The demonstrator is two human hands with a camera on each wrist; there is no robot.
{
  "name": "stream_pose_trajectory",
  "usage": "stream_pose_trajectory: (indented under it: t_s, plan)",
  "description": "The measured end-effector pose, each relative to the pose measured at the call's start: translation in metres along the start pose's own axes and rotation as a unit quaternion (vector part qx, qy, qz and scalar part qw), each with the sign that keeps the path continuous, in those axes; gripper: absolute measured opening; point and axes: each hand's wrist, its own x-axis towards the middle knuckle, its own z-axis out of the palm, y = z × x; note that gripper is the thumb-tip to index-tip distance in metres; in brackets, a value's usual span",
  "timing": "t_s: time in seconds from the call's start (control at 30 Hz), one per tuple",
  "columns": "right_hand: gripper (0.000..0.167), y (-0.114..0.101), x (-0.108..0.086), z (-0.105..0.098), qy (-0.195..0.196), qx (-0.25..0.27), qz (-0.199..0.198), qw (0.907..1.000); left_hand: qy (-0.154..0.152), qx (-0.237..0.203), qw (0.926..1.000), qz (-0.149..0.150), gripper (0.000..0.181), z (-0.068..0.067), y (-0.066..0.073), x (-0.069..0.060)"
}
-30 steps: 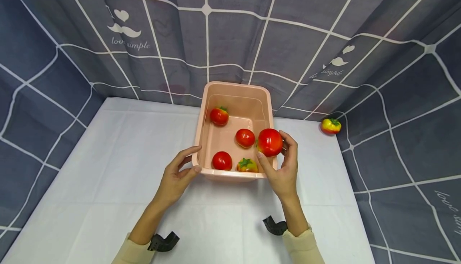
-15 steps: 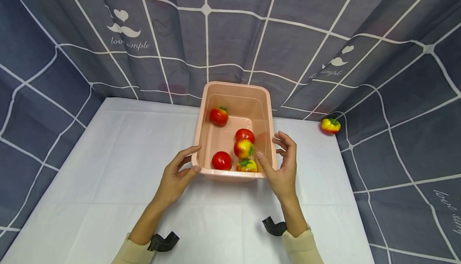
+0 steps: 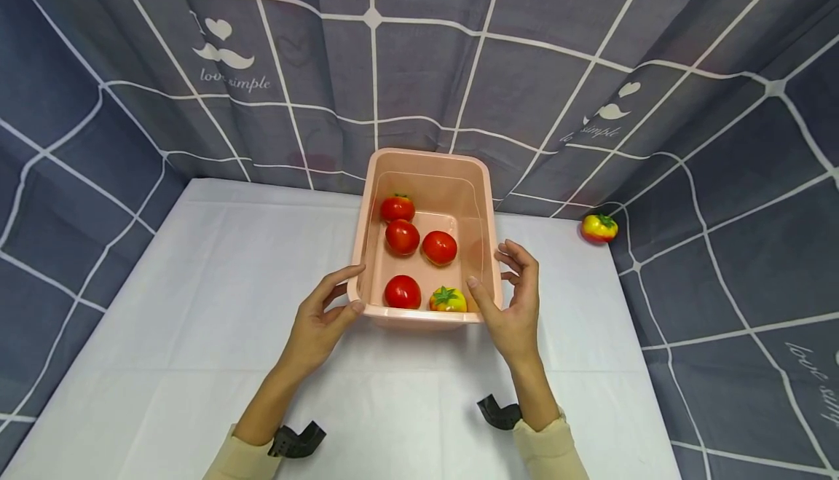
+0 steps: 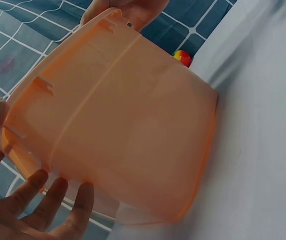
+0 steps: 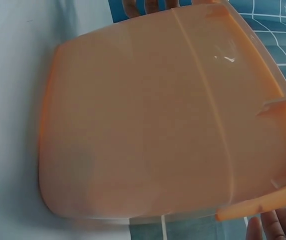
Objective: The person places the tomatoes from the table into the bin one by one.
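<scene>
A pink plastic bin (image 3: 426, 167) stands on the white-covered table with several shiny tomatoes in it. Two red ones, a farther tomato (image 3: 397, 208) and a nearer tomato (image 3: 402, 237), touch at the left. A third red tomato (image 3: 439, 248) sits mid-bin. Along the near wall lie a red tomato (image 3: 403, 292) and a yellow-green tomato (image 3: 448, 300) with its leafy top up. My left hand (image 3: 317, 323) holds the near left corner, thumb at the rim and fingers along the side. My right hand (image 3: 514, 312) holds the near right corner, thumb inside the rim, fingers outside.
One yellow-and-red tomato (image 3: 599, 228) lies at the table's far right edge, against the grey checked curtain (image 3: 721, 247). The curtain encloses the table (image 3: 229, 283) at the back and sides. Black wrist mounts (image 3: 298, 439) show by both sleeves.
My right hand has let go of a large red tomato, which dropped into the bin and rolled to the left. Both hands stay at the near corners.
</scene>
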Motion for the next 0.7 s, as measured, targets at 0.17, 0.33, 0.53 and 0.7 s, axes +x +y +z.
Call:
stream_pose_trajectory:
  t_s: [0.17,0.33,0.53,0.7]
  plan:
    - [0.070,0.002,0.003,-0.004,0.006,0.031,-0.030,0.9990,0.000,-0.001,1.0000,-0.001,0.060,0.000,0.000,0.000]
    - [0.065,0.008,0.007,-0.011,0.017,0.033,-0.048,0.9982,0.002,0.000,1.0000,0.001,0.060,-0.001,0.000,0.000]
    - [0.052,0.023,0.011,-0.022,0.038,0.026,-0.034,0.9984,0.000,-0.002,1.0000,0.000,0.060,-0.001,0.000,0.000]
    - [0.043,0.045,0.019,-0.033,0.067,0.022,-0.012,0.9974,-0.001,-0.003,1.0000,-0.006,0.060,-0.001,-0.002,0.000]
